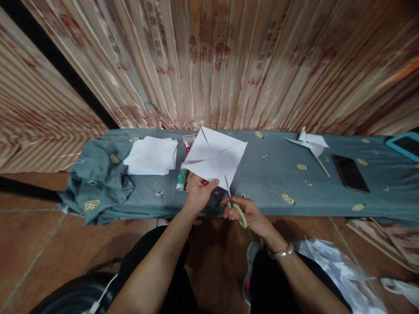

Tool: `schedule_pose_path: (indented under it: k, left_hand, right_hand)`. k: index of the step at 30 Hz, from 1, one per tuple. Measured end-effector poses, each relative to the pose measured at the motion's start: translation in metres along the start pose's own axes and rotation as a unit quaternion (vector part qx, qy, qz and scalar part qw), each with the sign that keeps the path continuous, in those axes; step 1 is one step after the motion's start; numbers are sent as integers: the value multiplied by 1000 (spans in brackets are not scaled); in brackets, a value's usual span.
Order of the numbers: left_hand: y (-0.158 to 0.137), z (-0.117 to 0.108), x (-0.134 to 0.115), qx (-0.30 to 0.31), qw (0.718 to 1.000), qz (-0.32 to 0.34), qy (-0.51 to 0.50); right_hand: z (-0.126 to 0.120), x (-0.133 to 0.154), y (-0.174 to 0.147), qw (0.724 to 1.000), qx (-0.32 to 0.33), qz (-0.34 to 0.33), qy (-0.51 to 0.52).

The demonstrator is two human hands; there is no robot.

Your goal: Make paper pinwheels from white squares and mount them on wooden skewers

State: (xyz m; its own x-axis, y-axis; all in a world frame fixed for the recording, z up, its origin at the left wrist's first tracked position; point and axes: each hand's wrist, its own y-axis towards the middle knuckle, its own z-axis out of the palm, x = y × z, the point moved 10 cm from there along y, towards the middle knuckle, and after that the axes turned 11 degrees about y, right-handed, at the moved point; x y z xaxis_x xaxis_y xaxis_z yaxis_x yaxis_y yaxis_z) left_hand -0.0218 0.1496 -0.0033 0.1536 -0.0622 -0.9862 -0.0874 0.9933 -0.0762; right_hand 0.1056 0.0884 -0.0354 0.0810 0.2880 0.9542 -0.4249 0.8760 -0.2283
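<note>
A square sheet of white paper [218,152] is pinched at its lower edge by my left hand [199,192], thumb on top. Slits run inward from some of its corners. My right hand [244,211] grips a pair of scissors [240,214] with light green handles. The scissors' blades point up at the sheet's lower right corner, one of them lying over the paper. Behind the sheet, partly covered, are a green and white glue stick [181,179] and a small box [189,140] with red in it.
A stack of white paper [152,155] lies left on the cloth-covered bench [271,174]. To the right are a paper pinwheel [309,143] on a stick, a dark phone [351,173] and a blue-framed device [406,146]. A curtain [209,65] hangs behind; a plastic bag [334,266] rests below.
</note>
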Motion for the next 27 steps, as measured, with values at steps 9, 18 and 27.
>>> schedule_pose_path:
  k: [9,18,27]
  left_hand:
    - [-2,-2,-3,-1,1000,-4,14]
    - [-2,-4,-4,-6,1000,-4,14]
    - [-1,-4,-3,1,1000,-4,13]
  right_hand:
    - [-3,-7,1,999,-28,4,40]
    - [-7,-13,2,997,-51,29,46]
    - [-4,-12,2,998,-43,24,48]
